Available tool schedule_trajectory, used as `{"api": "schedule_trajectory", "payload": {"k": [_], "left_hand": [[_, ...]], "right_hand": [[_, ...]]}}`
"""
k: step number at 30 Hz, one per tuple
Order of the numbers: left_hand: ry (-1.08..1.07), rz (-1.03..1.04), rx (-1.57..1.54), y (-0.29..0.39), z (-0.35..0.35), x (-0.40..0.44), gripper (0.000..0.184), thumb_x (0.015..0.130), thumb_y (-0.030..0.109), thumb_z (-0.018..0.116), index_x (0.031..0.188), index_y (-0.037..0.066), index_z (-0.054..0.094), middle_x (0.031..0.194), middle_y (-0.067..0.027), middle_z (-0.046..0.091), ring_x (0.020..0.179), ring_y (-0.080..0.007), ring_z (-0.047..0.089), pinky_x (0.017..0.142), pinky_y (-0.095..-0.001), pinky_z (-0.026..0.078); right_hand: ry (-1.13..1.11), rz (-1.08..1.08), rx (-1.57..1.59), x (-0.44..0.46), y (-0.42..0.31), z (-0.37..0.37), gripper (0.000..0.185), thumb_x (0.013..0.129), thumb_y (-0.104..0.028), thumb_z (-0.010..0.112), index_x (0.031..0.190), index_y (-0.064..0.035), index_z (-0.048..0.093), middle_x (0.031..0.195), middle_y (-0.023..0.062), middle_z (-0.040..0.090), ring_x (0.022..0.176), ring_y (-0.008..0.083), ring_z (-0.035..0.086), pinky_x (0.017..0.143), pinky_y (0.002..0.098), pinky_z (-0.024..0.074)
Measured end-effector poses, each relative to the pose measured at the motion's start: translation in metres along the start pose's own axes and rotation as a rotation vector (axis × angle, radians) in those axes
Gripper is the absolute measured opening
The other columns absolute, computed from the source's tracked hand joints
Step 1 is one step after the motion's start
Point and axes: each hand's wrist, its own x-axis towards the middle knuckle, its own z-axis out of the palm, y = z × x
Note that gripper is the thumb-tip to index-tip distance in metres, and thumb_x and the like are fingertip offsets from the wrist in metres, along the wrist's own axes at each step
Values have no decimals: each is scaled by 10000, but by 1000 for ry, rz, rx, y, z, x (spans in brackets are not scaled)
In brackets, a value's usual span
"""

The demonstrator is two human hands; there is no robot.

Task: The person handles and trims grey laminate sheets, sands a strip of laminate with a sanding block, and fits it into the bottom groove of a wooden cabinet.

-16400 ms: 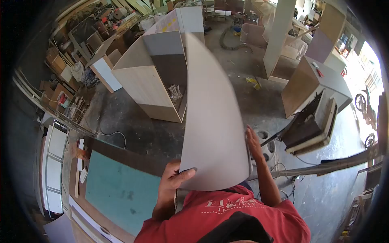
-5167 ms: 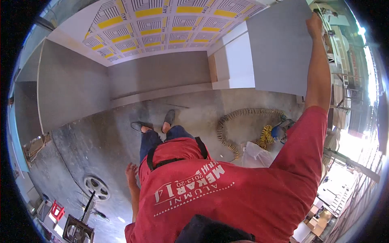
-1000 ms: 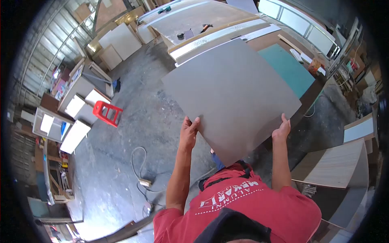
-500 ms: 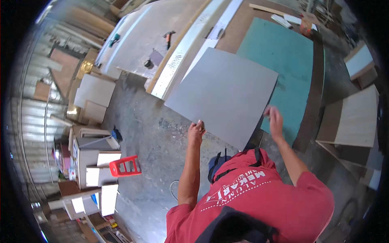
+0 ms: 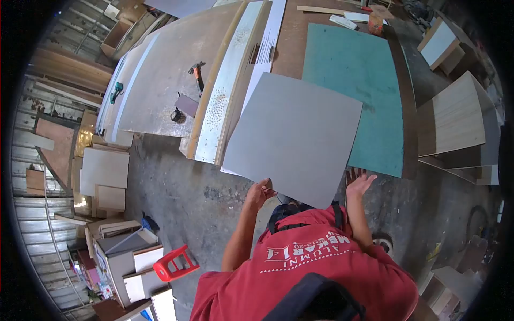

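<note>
One squarish, smooth grey panel stretches ahead, its near edge gripped by the left hand. Just off its right edge, the right hand is spread open, empty.

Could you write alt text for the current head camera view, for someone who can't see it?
A person's left hand grips the near edge of a flat gray panel overlapping a green sheet; the open right hand is beside the panel. A hammer lies farther left, and a red stool stands nearby.
</note>
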Motion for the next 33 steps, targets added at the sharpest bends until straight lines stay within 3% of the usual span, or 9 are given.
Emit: {"api": "schedule_trajectory", "payload": {"k": [4,7,10,14,16,21,23,25,33], "left_hand": [[66,135,95,-5,16,-14,189,971,223,616,1031,52,562,893,-73,651,712,-224,662,677,-391,609],[34,159,65,8,14,-12,219,968,212,627,1063,45,522,902,-77,649,729,-233,670,659,-387,609],[-10,128,73,13,16,-20,233,964,201,636,1076,47,501,896,-68,646,744,-230,676,649,-390,606],[6,157,109,4,14,-14,199,970,213,630,1049,66,523,884,-46,644,756,-211,680,640,-370,596],[19,154,111,0,12,-10,180,974,221,624,1023,73,536,875,-39,640,739,-200,674,642,-362,594],[-141,230,34,-15,12,7,160,986,250,611,926,113,557,822,17,605,690,-140,634,657,-349,593],[-184,252,-7,-23,26,10,172,990,256,607,915,114,547,806,37,594,721,-131,640,676,-361,599],[-22,239,-37,-26,44,3,178,992,264,604,919,111,551,818,37,605,751,-138,656,693,-375,604],[44,221,-104,-20,48,-1,164,1003,255,581,1012,92,570,890,11,648,828,-178,685,712,-382,603]], "right_hand": [[211,-245,287,12,-9,29,968,871,-822,333,1549,-135,270,1586,78,279,1438,314,271,1178,491,183],[147,-338,272,19,-19,48,1001,832,-847,372,1521,-123,316,1565,59,320,1400,304,329,1162,458,258],[241,-400,167,49,-9,20,1053,801,-871,390,1538,-127,273,1578,72,299,1411,310,311,1167,474,243],[272,-288,95,64,1,-5,1083,787,-879,401,1555,-135,230,1599,75,257,1429,310,281,1173,466,229],[83,-176,153,48,3,4,1084,798,-872,394,1571,-140,186,1623,76,197,1458,303,225,1185,457,196],[113,-221,63,56,-1,-1,1073,803,-876,374,1575,-155,186,1636,71,158,1477,304,185,1196,461,162],[204,-407,-61,58,-1,-1,1079,827,-856,368,1590,-151,77,1654,87,27,1500,303,97,1216,440,72],[152,-331,-5,49,-1,6,1084,822,-860,372,1588,-147,89,1652,85,49,1498,297,108,1216,442,87],[-61,-138,166,40,-1,2,1082,782,-869,435,1542,-118,262,1577,75,289,1416,283,293,1186,461,211]]}}
